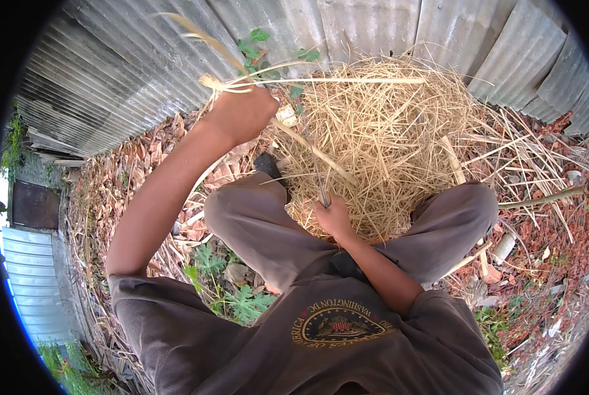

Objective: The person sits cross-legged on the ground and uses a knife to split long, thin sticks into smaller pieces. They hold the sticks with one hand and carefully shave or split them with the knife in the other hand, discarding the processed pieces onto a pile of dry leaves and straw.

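Note:
My left hand [245, 113] is raised near the metal fence, closed in a fist around a pale, dry plant stalk [321, 157]. The stalk's lower part slants down over a straw heap, and thin peeled strips [347, 80] stick out above the fist. Low between my knees, my right hand [334, 216] is closed on a knife [322, 189]. Its thin, dark blade points up and away, close to the stalk; whether the two touch I cannot tell. The handle is hidden in my fingers. A heap of straw-coloured shavings [393, 125] lies in front of my bent legs.
A corrugated metal fence [367, 29] stands just behind the heap. Dry brown leaves [136, 171] cover the ground at left, with green plants [248, 304] beside my left leg. At right lie loose sticks [538, 197] and reddish litter [571, 243].

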`<state>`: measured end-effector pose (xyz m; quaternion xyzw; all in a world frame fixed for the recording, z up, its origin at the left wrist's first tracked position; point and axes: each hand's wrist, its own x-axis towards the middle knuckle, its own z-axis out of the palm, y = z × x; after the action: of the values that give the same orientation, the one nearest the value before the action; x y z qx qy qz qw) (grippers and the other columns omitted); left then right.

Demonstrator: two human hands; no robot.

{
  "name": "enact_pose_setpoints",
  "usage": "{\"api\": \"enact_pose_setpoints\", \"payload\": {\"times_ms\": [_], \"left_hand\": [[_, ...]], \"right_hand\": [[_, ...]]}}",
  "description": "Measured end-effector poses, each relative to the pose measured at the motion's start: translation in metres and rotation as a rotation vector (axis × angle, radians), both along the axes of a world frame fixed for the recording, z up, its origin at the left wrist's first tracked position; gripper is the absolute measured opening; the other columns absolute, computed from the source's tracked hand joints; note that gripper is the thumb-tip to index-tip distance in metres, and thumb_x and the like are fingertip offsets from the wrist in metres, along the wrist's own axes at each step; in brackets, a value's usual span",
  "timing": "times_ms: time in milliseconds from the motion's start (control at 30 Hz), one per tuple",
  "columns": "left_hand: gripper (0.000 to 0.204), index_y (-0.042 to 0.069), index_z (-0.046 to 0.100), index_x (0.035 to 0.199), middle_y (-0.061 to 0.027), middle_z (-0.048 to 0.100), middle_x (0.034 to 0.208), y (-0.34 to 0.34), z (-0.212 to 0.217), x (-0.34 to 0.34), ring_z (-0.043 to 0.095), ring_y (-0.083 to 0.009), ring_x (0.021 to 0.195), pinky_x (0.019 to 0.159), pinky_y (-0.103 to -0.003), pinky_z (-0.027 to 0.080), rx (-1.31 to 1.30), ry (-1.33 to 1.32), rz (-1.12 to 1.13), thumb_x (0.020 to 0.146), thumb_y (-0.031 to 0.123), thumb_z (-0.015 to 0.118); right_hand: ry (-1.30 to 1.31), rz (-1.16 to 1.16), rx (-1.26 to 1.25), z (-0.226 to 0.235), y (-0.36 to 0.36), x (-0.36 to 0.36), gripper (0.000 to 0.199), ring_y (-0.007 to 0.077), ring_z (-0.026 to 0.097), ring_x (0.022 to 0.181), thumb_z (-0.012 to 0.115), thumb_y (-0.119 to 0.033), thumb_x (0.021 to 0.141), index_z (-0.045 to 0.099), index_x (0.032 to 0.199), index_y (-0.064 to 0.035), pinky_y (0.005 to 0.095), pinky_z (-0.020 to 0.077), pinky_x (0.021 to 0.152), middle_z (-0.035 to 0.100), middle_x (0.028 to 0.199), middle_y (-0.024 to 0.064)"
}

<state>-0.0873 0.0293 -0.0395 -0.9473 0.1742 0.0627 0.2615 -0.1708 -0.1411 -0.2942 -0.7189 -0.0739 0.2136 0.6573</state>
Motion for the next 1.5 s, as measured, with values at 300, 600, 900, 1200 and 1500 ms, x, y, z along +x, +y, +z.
{"api": "enact_pose_setpoints", "payload": {"times_ms": [300,600,900,1200,1500], "left_hand": [[0.008,0.002,0.067,0.082,-0.0147,0.065,0.086,0.005,0.002,-0.007,0.065,-0.0331,0.082,0.073,-0.043,0.055,-0.033,0.049,0.056,0.079,0.006,0.060],[0.009,0.003,0.067,0.084,-0.0141,0.065,0.084,-0.014,0.002,0.002,0.066,-0.0311,0.081,0.068,-0.042,0.056,-0.042,-0.016,-0.063,0.080,0.006,0.060],[0.012,0.008,0.070,0.086,-0.0116,0.068,0.091,-0.014,-0.023,0.025,0.065,-0.0282,0.093,0.079,-0.042,0.053,0.184,-0.054,-0.044,0.078,0.009,0.062],[0.024,0.004,0.060,0.093,-0.0074,0.061,0.093,-0.031,-0.091,-0.042,0.059,-0.0182,0.090,0.087,-0.037,0.044,-0.680,-0.449,-0.054,0.080,0.023,0.068],[0.039,0.004,0.047,0.090,-0.0031,0.048,0.069,-0.028,-0.105,0.034,0.048,-0.0133,0.059,0.059,-0.028,0.044,-2.154,-0.822,0.279,0.101,0.042,0.041]], "right_hand": [[0.073,-0.020,-0.005,0.010,0.003,0.006,0.024,0.0155,0.042,0.041,0.057,-0.010,0.081,0.045,0.061,-0.0040,0.0343,0.0349,0.043,0.042,0.048,0.0048],[-0.055,-0.020,-0.057,0.031,-0.005,0.007,0.020,0.0333,0.058,0.061,0.059,-0.018,0.078,0.056,0.074,0.0014,0.0432,0.0438,0.058,0.056,0.062,0.0204],[0.166,-0.030,-0.154,-0.037,-0.026,0.040,0.024,0.0162,0.047,0.044,0.058,-0.015,0.080,0.052,0.061,-0.0027,0.0358,0.0352,0.043,0.050,0.051,0.0069],[0.108,-0.049,-0.240,-0.045,-0.029,0.046,0.022,0.0181,0.050,0.045,0.061,-0.017,0.081,0.056,0.068,0.0003,0.0340,0.0383,0.045,0.053,0.053,0.0074],[-0.220,-0.108,-0.392,-0.058,-0.030,0.032,0.029,0.0226,0.055,0.051,0.064,-0.027,0.082,0.058,0.076,0.0009,0.0406,0.0438,0.053,0.054,0.056,0.0124]]}}
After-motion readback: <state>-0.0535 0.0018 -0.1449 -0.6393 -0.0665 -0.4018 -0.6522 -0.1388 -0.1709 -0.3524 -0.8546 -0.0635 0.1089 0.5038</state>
